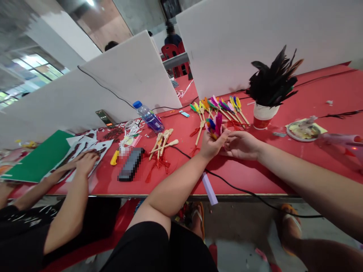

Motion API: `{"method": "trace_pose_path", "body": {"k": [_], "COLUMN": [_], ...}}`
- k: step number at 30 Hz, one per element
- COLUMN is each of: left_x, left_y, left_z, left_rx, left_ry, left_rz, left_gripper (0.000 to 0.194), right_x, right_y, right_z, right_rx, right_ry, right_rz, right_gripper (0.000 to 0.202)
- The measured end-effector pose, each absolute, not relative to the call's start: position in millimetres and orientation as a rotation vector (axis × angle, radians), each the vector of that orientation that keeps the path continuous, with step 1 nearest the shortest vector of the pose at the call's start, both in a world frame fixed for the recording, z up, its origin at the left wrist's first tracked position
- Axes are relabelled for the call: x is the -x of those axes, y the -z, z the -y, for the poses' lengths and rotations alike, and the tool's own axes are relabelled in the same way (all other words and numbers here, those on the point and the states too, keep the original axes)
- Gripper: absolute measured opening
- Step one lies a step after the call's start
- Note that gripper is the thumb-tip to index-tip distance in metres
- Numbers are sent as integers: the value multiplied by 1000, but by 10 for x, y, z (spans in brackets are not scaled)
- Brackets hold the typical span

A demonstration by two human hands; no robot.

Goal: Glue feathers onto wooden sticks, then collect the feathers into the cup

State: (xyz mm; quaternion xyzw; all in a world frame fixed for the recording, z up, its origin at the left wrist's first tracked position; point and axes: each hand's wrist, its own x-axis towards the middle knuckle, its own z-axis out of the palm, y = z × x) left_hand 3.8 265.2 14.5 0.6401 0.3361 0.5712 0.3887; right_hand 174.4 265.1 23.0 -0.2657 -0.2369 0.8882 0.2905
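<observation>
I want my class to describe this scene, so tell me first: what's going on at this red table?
A person sits at a red table doing feather craft. Their left hand holds up a small bunch of coloured feathers, and the right hand meets it from the side. Behind lie a row of finished feather sticks, plain wooden spoons and a paper cup of black feathers. To the left, another person's hand rests on cut paper sheets.

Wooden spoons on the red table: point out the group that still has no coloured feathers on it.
It is the plain wooden spoons lying left of the left hand, near the water bottle. The feathered spoons lie in a row farther back, beside the cup of black feathers.
</observation>
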Motion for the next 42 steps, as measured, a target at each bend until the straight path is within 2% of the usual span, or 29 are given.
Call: {"method": "trace_pose_path", "body": {"k": [7,13,20,24,29,38,42], "left_x": [-22,9,26,24,29,-29,-19], "left_y": [-119,-104,-89,-130,-160,26,12], "left_z": [-2652,-2708,-2700,-2699,-2689,-2761,-2774], "left_rx": [-1601,-1602,-1647,-1684,-1687,-1276,-1328], "left_ry": [-1437,-1474,-1443,-1457,-1369,-1399,-1399], "left_rz": [-880,-907,-858,-834,-899,-956,-947], "left_gripper": [58,64,52,50,45,68,71], "right_x": [-1734,-1728,-1729,-1739,-1749,-1764,-1706], "right_y": [-203,-132,-218,-256,-280,-178,-70], "right_z": [-2669,-2694,-2664,-2666,-2658,-2719,-2752], "right_rx": [665,699,684,709,723,774,907], "right_ry": [-2419,-2500,-2426,-2409,-2398,-2401,-2051], "right_rz": [567,500,461,413,423,664,1025], "right_gripper": [29,46,32,35,30,41,38]}}
